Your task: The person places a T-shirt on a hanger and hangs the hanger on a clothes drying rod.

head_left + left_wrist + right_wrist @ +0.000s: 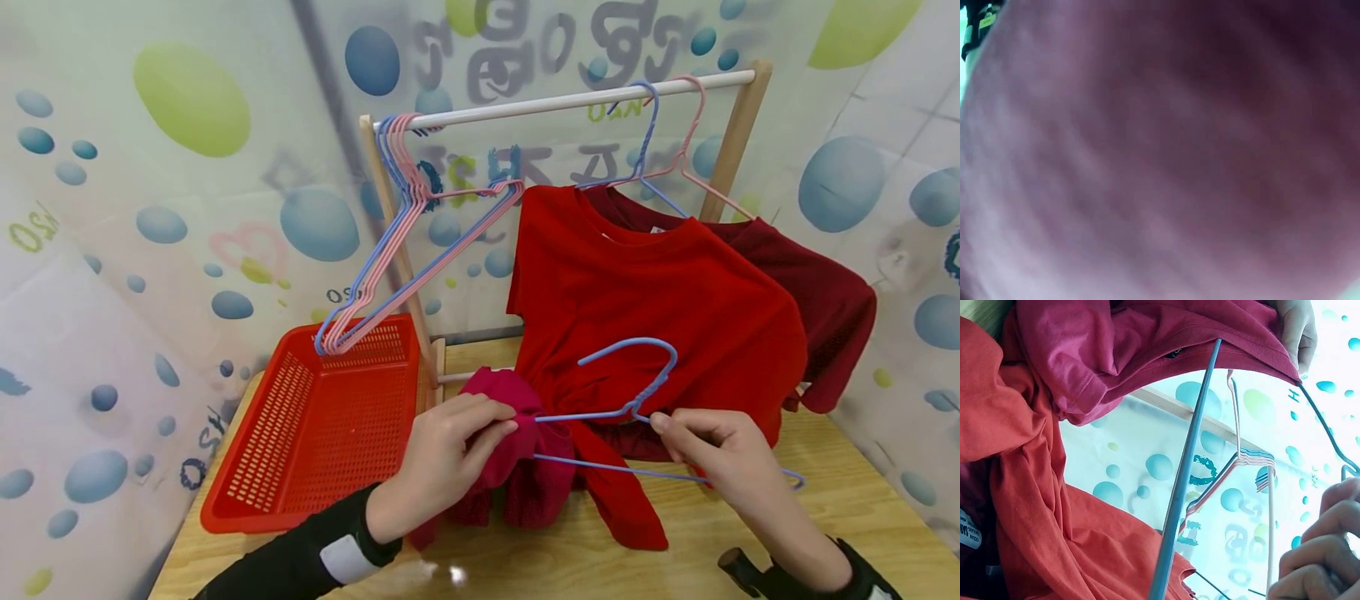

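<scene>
A blue wire hanger (651, 390) is held in front of the body with its hook upward. My right hand (720, 454) pinches its upper wire just right of the twisted neck. Its left end runs into the neck opening of a magenta shirt (542, 493). There my left hand (450, 446) pinches the shirt's collar between thumb and fingers, where the wire enters. In the right wrist view the hanger's lower bar (1188, 456) passes into the magenta collar (1141, 378). Blurred pinkish fabric (1166, 156) fills the left wrist view.
A wooden rack with a white rail (540, 106) stands behind. Several pink and blue hangers (417, 193) hang at its left. A red T-shirt (652, 292) and a dark red shirt (821, 287) hang at its right. The red basket (225, 523) sits left on the table (840, 508).
</scene>
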`<state>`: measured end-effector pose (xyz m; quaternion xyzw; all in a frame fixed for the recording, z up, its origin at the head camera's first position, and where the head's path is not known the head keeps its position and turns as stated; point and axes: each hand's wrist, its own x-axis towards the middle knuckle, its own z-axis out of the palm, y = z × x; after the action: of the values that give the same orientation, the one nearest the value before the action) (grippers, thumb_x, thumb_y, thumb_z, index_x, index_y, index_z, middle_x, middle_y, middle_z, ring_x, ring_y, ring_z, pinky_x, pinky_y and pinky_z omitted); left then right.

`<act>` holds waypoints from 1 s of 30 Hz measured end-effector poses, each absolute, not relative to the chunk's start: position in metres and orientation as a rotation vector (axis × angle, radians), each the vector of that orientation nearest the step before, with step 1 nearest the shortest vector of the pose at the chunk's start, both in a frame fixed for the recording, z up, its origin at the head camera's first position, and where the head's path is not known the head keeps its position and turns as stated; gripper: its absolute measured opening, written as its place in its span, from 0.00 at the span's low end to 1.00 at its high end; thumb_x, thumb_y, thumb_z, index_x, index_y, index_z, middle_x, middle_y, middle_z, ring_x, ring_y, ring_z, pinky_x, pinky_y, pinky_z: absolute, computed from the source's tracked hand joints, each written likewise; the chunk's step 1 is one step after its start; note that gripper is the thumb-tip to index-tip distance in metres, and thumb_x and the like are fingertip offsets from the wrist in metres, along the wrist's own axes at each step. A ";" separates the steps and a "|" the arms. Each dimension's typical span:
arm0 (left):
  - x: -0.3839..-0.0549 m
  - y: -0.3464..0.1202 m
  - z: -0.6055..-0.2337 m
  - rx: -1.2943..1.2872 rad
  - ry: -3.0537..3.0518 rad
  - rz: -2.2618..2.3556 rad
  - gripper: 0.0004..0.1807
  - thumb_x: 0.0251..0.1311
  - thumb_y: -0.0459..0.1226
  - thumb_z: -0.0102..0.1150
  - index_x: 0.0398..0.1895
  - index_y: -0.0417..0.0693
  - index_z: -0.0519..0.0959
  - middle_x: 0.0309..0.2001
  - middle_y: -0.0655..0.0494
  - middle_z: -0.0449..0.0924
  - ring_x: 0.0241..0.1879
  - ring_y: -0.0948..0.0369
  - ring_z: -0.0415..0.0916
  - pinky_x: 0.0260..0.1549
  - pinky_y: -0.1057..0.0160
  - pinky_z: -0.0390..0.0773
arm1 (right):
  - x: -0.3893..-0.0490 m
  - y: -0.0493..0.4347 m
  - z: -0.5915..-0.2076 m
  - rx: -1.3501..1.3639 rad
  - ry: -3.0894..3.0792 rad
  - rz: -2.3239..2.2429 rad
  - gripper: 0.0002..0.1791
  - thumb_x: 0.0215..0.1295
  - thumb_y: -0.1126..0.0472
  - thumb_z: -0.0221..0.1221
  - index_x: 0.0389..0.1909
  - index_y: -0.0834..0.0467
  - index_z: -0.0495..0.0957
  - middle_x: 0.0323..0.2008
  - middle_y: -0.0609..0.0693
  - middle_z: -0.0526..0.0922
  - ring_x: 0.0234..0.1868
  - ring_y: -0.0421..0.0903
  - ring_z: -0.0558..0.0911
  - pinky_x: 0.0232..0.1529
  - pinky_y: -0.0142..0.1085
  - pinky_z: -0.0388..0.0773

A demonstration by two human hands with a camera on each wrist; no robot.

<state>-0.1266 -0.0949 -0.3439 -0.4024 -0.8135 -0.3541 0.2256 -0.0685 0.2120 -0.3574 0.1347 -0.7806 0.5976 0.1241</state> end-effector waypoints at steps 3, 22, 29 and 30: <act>-0.126 -0.093 -0.345 -1.100 -2.232 -0.989 0.04 0.62 0.34 0.69 0.38 0.46 0.89 0.35 0.59 0.89 0.37 0.65 0.84 0.38 0.66 0.84 | -0.069 0.211 -0.357 0.378 -2.282 1.731 0.21 0.72 0.74 0.55 0.18 0.56 0.72 0.14 0.50 0.60 0.14 0.48 0.57 0.14 0.38 0.56; -0.125 -0.078 -0.356 -0.994 -2.231 -1.141 0.04 0.63 0.35 0.68 0.37 0.46 0.89 0.32 0.58 0.87 0.32 0.65 0.78 0.34 0.65 0.77 | -0.074 0.202 -0.358 0.322 -2.345 1.670 0.20 0.72 0.68 0.59 0.17 0.56 0.71 0.15 0.49 0.64 0.17 0.47 0.59 0.18 0.37 0.59; -0.124 -0.072 -0.357 -0.924 -2.246 -1.230 0.04 0.63 0.35 0.69 0.38 0.47 0.90 0.34 0.59 0.89 0.35 0.64 0.78 0.35 0.62 0.73 | -0.077 0.195 -0.359 0.309 -2.368 1.678 0.20 0.73 0.65 0.60 0.18 0.57 0.72 0.16 0.50 0.67 0.18 0.47 0.61 0.19 0.37 0.61; -0.124 -0.071 -0.357 -0.908 -2.251 -1.243 0.04 0.62 0.36 0.69 0.38 0.47 0.90 0.35 0.59 0.89 0.35 0.64 0.78 0.35 0.62 0.71 | -0.077 0.194 -0.359 0.306 -2.368 1.679 0.20 0.73 0.65 0.60 0.17 0.57 0.72 0.16 0.50 0.66 0.18 0.46 0.61 0.19 0.37 0.61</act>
<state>-0.1236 -0.0711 -0.3567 -0.3259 -0.8078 -0.4459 0.2059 -0.0771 0.1944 -0.3589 0.1043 -0.8062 0.5717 0.1113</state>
